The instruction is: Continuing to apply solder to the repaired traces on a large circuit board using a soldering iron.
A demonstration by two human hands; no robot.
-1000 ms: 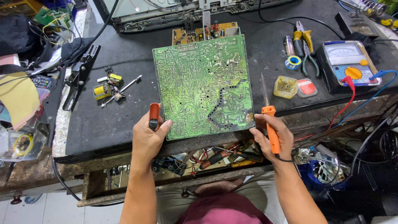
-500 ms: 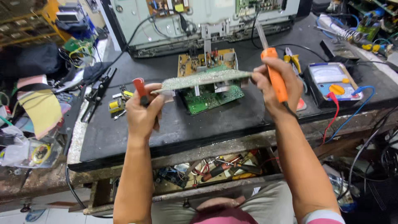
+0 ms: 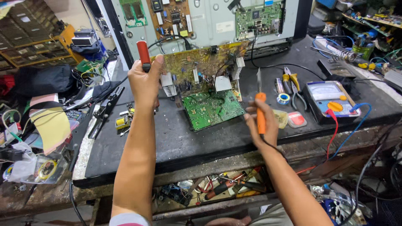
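Tilting up above the black bench point(image 3: 176, 146), the yellowish circuit board point(image 3: 201, 69) shows its component side (white heat sinks, dark parts), its left edge clamped in the left hand point(image 3: 144, 81) alongside a red-handled tool point(image 3: 143, 55). The right hand point(image 3: 261, 125) grips an orange-handled soldering iron point(image 3: 260, 111), fingers wrapped. A green board point(image 3: 213, 109) lies partly hidden beneath.

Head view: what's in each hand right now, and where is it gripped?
Left hand holds the yellowish circuit board by its left edge, plus a red-handled tool. Right hand grips the soldering iron by its orange handle.
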